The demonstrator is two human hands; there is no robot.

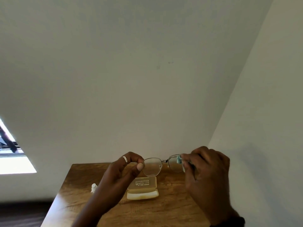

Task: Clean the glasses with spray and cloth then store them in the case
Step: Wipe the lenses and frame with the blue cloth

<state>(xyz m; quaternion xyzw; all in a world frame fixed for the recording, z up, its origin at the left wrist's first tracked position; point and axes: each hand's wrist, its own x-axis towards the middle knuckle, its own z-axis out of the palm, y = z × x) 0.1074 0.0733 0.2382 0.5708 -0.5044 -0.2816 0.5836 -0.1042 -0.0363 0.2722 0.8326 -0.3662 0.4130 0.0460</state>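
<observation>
Head view showed your left hand (126,167) pinching the glasses (164,160) at their left end, right hand (208,169) pinching the cloth (179,159) over the right lens, frame spanning left-right.

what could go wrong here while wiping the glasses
The left hand only pinches one edge of the glasses, so pressure from the cloth in the right hand might twist the thin frame or make them slip onto the table. The left forearm is close to the spray bottle and might knock it over.
</observation>
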